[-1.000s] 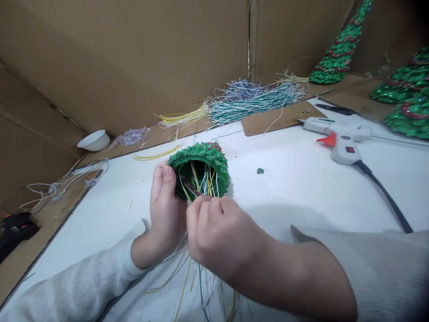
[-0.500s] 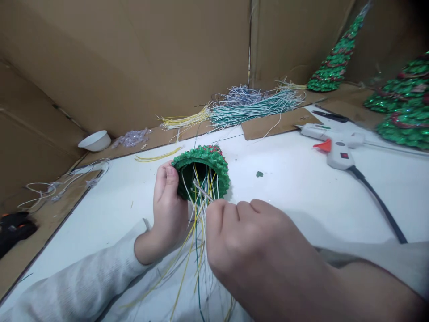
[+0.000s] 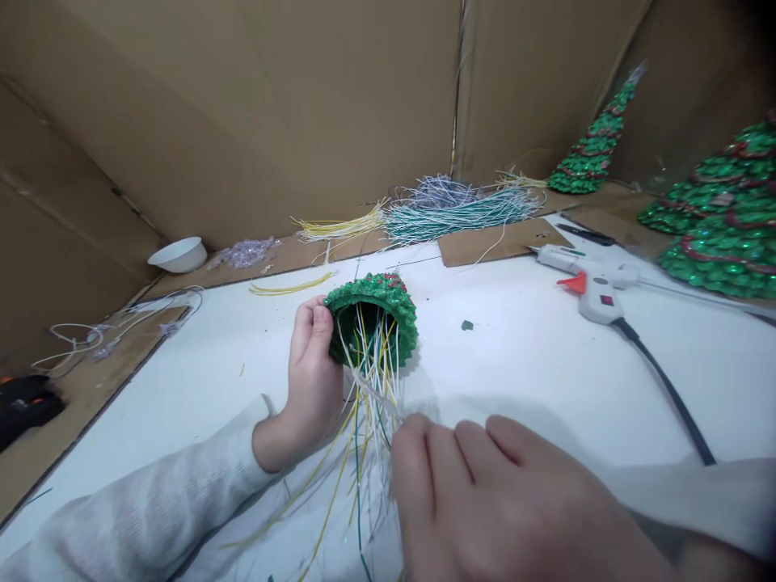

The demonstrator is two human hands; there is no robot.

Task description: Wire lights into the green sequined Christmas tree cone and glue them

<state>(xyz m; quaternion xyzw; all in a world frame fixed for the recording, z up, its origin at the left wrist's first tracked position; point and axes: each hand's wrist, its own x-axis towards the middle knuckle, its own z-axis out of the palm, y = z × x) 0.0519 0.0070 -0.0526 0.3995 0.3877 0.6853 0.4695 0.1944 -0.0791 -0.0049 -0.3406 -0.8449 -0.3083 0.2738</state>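
Observation:
My left hand (image 3: 316, 380) is wrapped round the rim of a small green Christmas tree ornament (image 3: 371, 289), tipped so its hollow base faces me. Yellow, white and green wires (image 3: 364, 420) hang out of that opening towards the table's near edge. Closed in a fist, my right hand (image 3: 503, 501) grips a thin pale rod-like tool (image 3: 381, 398), blurred by motion. Its tip lies in front of the wires, just below the opening; the grip end is hidden in my fingers.
A hot glue gun (image 3: 597, 295) lies at right, its cord running towards me. Behind are bundles of green-white wires (image 3: 461, 214) and yellow wires (image 3: 345, 224), a white bowl (image 3: 179, 255) and decorated trees (image 3: 721, 234). A black tool (image 3: 27, 408) sits at far left.
My right hand has drawn back towards me and down, bringing the rod's tip out of the hollow base. My left hand still holds the ornament; the view has shifted slightly.

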